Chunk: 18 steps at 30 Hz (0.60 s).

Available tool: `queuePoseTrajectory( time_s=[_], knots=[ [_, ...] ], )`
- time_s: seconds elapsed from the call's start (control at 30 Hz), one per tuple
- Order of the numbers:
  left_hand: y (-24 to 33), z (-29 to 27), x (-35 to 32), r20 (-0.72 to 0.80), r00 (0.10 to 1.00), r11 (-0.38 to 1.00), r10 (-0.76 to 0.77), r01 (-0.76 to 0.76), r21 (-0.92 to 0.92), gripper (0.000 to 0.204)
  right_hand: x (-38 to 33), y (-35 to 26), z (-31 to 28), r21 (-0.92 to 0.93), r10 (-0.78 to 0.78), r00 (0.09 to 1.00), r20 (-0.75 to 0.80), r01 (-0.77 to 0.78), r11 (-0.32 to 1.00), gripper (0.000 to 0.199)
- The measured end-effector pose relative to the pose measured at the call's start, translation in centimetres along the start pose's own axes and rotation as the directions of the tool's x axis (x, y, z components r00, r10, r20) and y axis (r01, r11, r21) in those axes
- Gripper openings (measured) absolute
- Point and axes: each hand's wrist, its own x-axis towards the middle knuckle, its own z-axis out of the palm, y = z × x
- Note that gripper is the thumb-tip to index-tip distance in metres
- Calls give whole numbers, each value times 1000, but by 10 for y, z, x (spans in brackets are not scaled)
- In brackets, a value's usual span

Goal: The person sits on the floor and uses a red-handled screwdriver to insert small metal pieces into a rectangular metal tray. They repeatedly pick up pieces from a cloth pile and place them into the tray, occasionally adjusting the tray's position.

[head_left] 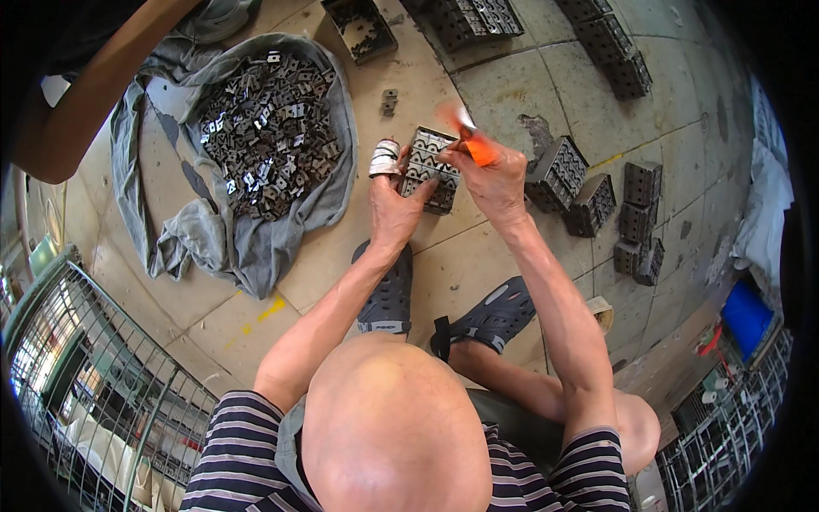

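Observation:
On the floor ahead of my feet sits a grooved metal block (432, 147) with rows of wavy slots on its top. My left hand (397, 212) is closed on its left and near side, the thumb lying over the near end; one finger is wrapped in white tape. Over the block's right edge, my right hand (496, 181) grips an orange-handled tool (480, 152). Its far end is smeared by motion, so I cannot tell its kind. A small bent metal piece (389, 102) lies beyond the block.
Many small metal pieces (273, 128) lie heaped on a grey cloth (124, 183) at left. More metal blocks (559, 173) stand at right and far right. An open metal box (360, 53) is at the back. Another person's arm (111, 81) shows upper left; a wire cage (128, 397) stands near left.

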Motion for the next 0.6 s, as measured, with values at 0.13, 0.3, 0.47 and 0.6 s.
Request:
queuePoseTrajectory(
  time_s=[0.13, 0.3, 0.47, 0.6],
  knots=[
    [-1, -3, 0, -22, 1000, 999, 21, -22, -37, 70, 2, 6, 9, 165, 60, 998, 12, -61, 984, 11],
    [-2, -11, 0, 40, 991, 985, -124, 128, -115, 79, -1, 11, 9, 121, -33, 999, -4, 33, 992, 7],
    [-2, -13, 1, 36, 990, 990, -133, 135, -39, 75, 1, 13, 5, 111, 0, 1000, 28, -3, 994, 13],
    [-1, -10, 0, -24, 999, 998, -30, 29, -60, 61, 3, 15, 7, 167, -61, 997, 53, 52, 985, 11]
  ],
)
